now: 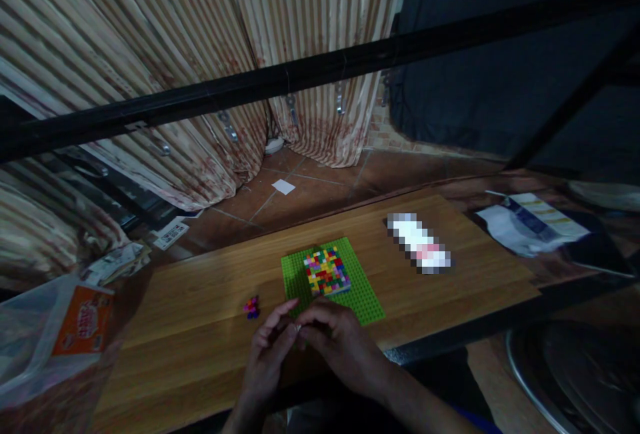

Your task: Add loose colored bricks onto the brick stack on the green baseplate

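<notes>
Two hands, left hand (pixel 267 354) and right hand (pixel 340 347), pinch one tiny brick (pixel 299 329) by fingertips; light, hard, easily dropped, near the green baseplate (pixel 367 304).

The 2 hands, left hand (pixel 267 351) and right hand (pixel 343 344), are bare, with no rings, gloves or watch visible. Back from the fingers, both forearms are uncovered, with no sleeves reaching the wrists. Dim light hides finer detail.

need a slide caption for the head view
Both hands meet over a wooden table beside a green baseplate bearing multicoloured bricks.
</notes>
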`<state>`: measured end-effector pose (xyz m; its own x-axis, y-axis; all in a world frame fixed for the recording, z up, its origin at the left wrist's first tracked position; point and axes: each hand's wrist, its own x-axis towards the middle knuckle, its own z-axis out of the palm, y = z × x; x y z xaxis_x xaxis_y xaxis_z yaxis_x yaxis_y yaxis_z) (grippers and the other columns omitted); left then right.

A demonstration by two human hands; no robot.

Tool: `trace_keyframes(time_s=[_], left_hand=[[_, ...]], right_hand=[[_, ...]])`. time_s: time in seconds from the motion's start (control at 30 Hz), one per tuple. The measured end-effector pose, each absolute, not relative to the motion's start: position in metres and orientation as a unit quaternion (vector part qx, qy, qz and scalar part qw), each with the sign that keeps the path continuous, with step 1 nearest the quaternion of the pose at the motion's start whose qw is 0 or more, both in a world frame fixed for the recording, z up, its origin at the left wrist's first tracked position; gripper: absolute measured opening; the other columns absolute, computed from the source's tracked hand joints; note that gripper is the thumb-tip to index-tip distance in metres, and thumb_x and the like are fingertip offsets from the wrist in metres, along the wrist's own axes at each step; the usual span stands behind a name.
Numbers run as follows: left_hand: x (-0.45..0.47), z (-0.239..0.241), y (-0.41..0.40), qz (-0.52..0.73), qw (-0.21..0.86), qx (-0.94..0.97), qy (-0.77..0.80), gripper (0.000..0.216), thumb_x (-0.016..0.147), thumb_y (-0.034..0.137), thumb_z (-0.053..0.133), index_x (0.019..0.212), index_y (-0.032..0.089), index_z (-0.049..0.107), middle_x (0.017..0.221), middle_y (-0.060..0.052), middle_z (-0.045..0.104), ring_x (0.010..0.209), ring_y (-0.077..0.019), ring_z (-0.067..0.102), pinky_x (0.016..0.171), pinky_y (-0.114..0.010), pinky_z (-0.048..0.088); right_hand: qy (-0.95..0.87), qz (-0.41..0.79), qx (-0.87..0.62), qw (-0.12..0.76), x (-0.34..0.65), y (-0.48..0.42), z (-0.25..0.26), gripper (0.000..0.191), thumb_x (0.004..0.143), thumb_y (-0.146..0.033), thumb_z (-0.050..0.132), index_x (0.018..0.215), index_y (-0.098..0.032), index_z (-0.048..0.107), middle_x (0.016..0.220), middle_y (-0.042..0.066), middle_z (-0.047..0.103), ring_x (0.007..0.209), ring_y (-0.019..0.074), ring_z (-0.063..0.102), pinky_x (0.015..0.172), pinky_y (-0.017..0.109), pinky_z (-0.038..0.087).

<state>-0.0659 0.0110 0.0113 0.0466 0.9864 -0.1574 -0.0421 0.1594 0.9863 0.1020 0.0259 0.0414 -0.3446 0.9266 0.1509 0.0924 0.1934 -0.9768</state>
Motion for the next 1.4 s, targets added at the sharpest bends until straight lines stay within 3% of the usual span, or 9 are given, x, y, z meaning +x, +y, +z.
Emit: trace_keyframes(time_s=[0.17, 0.3, 0.43, 0.6, 1.07, 1.4], left_hand=[[-0.08, 0.014, 0.013, 0.45, 0.409, 0.533, 0.588, 0.046, 0.085, 0.05, 0.063, 0.116, 0.016, 0.065, 0.073, -0.003, 0.068, 0.07, -0.0175, 0.066, 0.07, -0.029, 0.053], [-0.111, -0.001, 0.019, 0.444, 0.155, 0.587, 0.659, 0.035, 0.084, 0.045, 0.063, 0.107, 0.019, 0.068, 0.1, -0.008, 0.071, 0.09, -0.0223, 0.068, 0.083, -0.037, 0.056], [-0.132, -0.019, 0.024, 0.368, 0.048, 0.635, 0.677, 0.04, 0.085, 0.046, 0.061, 0.115, 0.02, 0.064, 0.12, -0.012, 0.062, 0.111, -0.0289, 0.062, 0.095, -0.047, 0.053], [-0.135, -0.037, 0.027, 0.308, 0.017, 0.668, 0.678, 0.04, 0.088, 0.042, 0.058, 0.119, 0.018, 0.062, 0.124, -0.014, 0.061, 0.117, -0.0306, 0.058, 0.1, -0.05, 0.05], [-0.128, -0.04, 0.027, 0.322, -0.002, 0.673, 0.666, 0.03, 0.09, 0.035, 0.056, 0.115, 0.019, 0.063, 0.116, -0.012, 0.066, 0.11, -0.0271, 0.061, 0.097, -0.045, 0.051], [-0.129, -0.042, 0.027, 0.32, 0.005, 0.669, 0.671, 0.032, 0.089, 0.038, 0.056, 0.114, 0.019, 0.064, 0.117, -0.012, 0.065, 0.111, -0.0282, 0.061, 0.098, -0.047, 0.05]], right_hand=[[-0.623, 0.445, -0.452, 0.458, 0.126, 0.043, 0.034, 0.012, 0.09, -0.024, 0.06, 0.088, -0.024, 0.071, 0.087, 0.0, 0.068, 0.084, 0.015, 0.063, 0.077, 0.028, 0.047], [-0.527, 0.412, -0.526, 0.526, 0.153, 0.068, 0.021, 0.017, 0.086, -0.036, 0.063, 0.088, -0.023, 0.073, 0.09, 0.003, 0.071, 0.083, 0.018, 0.065, 0.076, 0.03, 0.049], [-0.5, 0.41, -0.543, 0.535, 0.164, 0.092, 0.007, 0.021, 0.081, -0.039, 0.067, 0.087, -0.021, 0.074, 0.088, 0.005, 0.073, 0.082, 0.0198, 0.066, 0.075, 0.032, 0.05], [-0.516, 0.412, -0.542, 0.52, 0.159, 0.108, -0.003, 0.022, 0.081, -0.039, 0.065, 0.088, -0.021, 0.075, 0.09, 0.005, 0.074, 0.083, 0.021, 0.067, 0.076, 0.034, 0.05], [-0.508, 0.414, -0.542, 0.526, 0.156, 0.12, -0.011, 0.019, 0.078, -0.036, 0.066, 0.086, -0.021, 0.075, 0.088, 0.005, 0.075, 0.081, 0.021, 0.068, 0.077, 0.035, 0.052], [-0.423, 0.476, -0.516, 0.573, 0.15, 0.127, -0.013, 0.027, 0.066, -0.039, 0.075, 0.086, -0.022, 0.075, 0.083, 0.003, 0.075, 0.079, 0.02, 0.067, 0.078, 0.035, 0.052]])
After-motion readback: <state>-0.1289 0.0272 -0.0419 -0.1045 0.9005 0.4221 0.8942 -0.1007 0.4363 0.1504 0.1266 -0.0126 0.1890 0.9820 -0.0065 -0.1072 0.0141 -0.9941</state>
